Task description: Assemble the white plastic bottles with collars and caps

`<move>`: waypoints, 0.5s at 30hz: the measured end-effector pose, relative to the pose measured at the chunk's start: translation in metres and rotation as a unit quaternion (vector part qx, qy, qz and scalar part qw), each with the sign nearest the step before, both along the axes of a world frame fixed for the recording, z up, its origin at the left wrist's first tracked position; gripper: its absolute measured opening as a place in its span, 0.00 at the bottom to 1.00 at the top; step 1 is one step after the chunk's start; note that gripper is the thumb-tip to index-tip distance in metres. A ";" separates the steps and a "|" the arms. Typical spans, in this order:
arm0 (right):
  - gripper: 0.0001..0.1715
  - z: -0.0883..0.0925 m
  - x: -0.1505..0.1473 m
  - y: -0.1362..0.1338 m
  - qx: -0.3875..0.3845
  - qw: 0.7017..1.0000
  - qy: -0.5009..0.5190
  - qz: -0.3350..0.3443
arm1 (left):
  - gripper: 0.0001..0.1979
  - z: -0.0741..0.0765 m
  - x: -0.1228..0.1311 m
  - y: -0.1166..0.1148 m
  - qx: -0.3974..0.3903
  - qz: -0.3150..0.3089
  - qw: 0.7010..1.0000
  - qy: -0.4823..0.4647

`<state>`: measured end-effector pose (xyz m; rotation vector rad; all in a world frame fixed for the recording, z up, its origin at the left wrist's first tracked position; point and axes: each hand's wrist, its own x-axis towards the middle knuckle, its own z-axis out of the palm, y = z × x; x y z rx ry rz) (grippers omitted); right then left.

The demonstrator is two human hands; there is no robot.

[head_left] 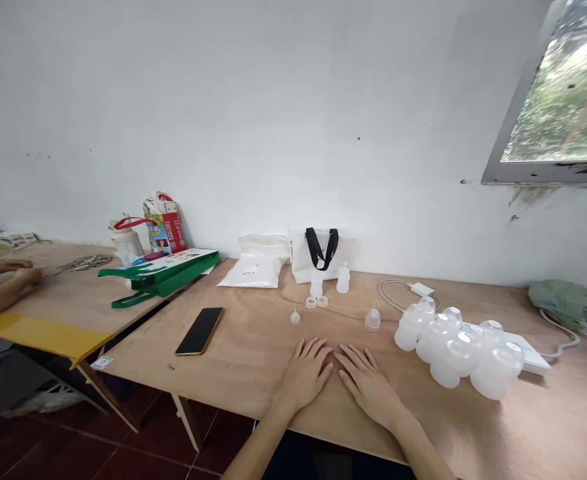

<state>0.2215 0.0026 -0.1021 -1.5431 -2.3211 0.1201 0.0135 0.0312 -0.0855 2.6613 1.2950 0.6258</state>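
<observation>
My left hand (304,373) lies flat on the wooden table, fingers spread, holding nothing. Beside it my right hand (366,380) rests palm down in the same way, also holding nothing. Just beyond the left fingers sits a clear bottle nipple (296,317). A clear dome cap (372,321) stands past the right fingertips. Two white rings (317,302) lie farther back, before two small translucent bottles (343,280). To the right of my right hand stands a cluster of several capped, frosted baby bottles (458,357).
A black phone (199,331) lies to the left. At the wall are a white plastic package (253,268) and a white bag (300,260) with black handles. A green bag (173,275), a white charger (422,289) with cable and a green cloth item (566,301) are around. A co-worker's hands (20,273) are far left.
</observation>
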 end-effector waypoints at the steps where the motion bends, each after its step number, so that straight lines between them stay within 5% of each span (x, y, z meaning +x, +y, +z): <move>1: 0.28 -0.001 0.000 0.000 0.002 1.000 0.000 0.001 | 0.19 -0.001 0.000 0.000 0.002 0.000 1.000 -0.001; 15: 0.29 0.007 -0.002 -0.001 -0.021 1.000 -0.009 -0.003 | 0.18 0.005 0.000 -0.002 -0.016 0.004 1.000 0.006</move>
